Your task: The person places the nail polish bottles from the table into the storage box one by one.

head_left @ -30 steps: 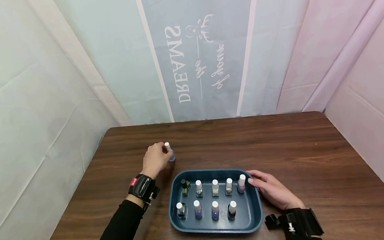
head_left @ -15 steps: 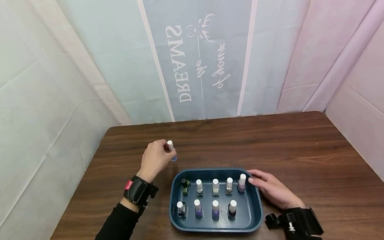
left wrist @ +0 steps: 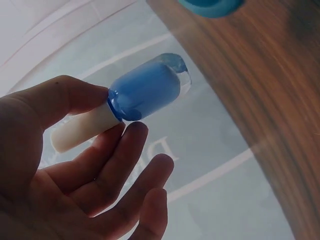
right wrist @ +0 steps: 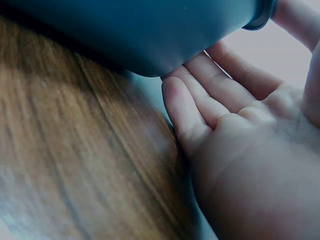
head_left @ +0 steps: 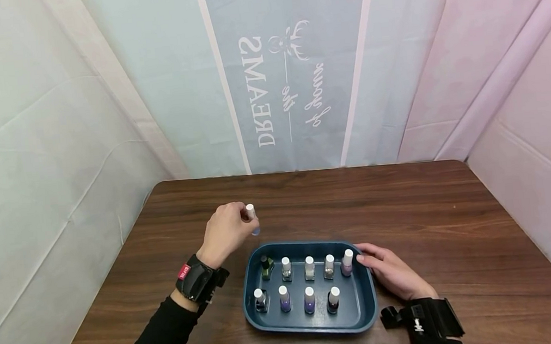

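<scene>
My left hand (head_left: 227,231) pinches a nail polish bottle (left wrist: 145,92) by its white cap, between thumb and fingers. Its polish is light blue, and the head view has it above the table, just beyond the tray's far left corner. The dark blue tray (head_left: 313,326) holds several more nail polish bottles standing in two rows. A green one (head_left: 266,268) with a dark cap is at the far left; a purple one (head_left: 309,302) stands in the near row. At the tray's right end my right hand (head_left: 396,272) grips the rim, thumb on top and fingers along the outer wall.
A brown wood-grain table (head_left: 457,221) carries the tray near its front. Pale cloth hangs behind it and on both sides, with printed lettering on the back panel (head_left: 287,83). Both wrists wear black straps with small cameras.
My left hand has moved slightly right with the light blue nail polish bottle, and is now nearer the tray's far edge. The right hand and the tray have stayed nearly still.
</scene>
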`<action>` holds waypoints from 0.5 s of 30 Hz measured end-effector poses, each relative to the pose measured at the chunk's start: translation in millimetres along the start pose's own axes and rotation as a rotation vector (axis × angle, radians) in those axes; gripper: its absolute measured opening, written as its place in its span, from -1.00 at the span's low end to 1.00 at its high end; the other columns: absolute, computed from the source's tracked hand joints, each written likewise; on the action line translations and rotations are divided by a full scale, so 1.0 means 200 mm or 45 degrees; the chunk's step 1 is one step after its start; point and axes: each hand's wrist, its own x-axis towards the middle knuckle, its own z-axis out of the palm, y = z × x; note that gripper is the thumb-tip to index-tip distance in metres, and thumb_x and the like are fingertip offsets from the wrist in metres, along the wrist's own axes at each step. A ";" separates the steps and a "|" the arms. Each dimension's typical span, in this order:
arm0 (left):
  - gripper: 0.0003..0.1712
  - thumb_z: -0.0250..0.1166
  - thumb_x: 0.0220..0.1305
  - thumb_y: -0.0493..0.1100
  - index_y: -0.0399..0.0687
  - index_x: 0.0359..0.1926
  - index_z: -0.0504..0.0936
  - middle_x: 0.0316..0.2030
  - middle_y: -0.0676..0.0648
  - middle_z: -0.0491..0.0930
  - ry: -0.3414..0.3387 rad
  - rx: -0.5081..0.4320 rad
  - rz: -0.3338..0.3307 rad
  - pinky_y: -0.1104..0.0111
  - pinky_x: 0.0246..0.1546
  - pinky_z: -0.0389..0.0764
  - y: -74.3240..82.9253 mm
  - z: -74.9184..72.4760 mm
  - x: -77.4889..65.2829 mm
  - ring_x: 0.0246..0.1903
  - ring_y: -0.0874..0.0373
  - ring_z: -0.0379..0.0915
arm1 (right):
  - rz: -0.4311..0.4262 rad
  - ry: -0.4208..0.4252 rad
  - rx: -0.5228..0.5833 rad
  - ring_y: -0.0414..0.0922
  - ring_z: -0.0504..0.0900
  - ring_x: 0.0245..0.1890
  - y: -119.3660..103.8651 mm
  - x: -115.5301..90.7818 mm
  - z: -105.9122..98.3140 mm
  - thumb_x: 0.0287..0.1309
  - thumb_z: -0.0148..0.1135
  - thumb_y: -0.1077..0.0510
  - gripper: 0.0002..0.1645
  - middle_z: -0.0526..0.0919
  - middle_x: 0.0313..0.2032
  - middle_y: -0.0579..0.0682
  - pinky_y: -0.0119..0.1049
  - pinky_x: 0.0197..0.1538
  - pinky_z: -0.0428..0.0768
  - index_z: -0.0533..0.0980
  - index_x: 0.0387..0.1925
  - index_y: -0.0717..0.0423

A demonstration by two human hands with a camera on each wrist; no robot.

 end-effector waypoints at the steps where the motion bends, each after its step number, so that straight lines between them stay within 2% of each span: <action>1: -0.84 0.24 0.15 -0.16 -0.05 -0.54 0.50 -0.60 -0.01 0.44 0.000 0.005 0.006 0.39 -0.62 0.19 0.01 0.00 -0.01 -0.61 0.16 0.28 | -0.001 0.000 -0.004 -0.21 0.45 0.04 0.00 0.00 0.00 0.39 0.03 0.00 -0.43 0.50 0.09 0.01 -0.47 0.09 0.43 0.32 0.26 0.28; 10: -0.76 0.28 0.11 -0.15 -0.02 -0.62 0.44 -0.67 0.05 0.29 0.000 0.037 0.070 0.41 -0.63 0.10 0.10 -0.02 -0.06 -0.65 0.20 0.19 | -0.003 0.005 0.011 -0.21 0.45 0.05 0.02 0.00 -0.01 0.38 0.04 0.01 -0.43 0.49 0.10 0.03 -0.46 0.09 0.43 0.32 0.26 0.29; 15: -0.78 0.31 0.10 -0.14 -0.01 -0.60 0.48 -0.64 0.06 0.35 -0.007 0.053 0.124 0.43 -0.60 0.21 0.19 -0.04 -0.10 -0.62 0.21 0.24 | -0.025 -0.003 0.011 -0.26 0.47 0.04 0.02 0.00 0.00 0.38 0.04 0.02 -0.44 0.50 0.10 0.00 -0.47 0.08 0.45 0.33 0.25 0.29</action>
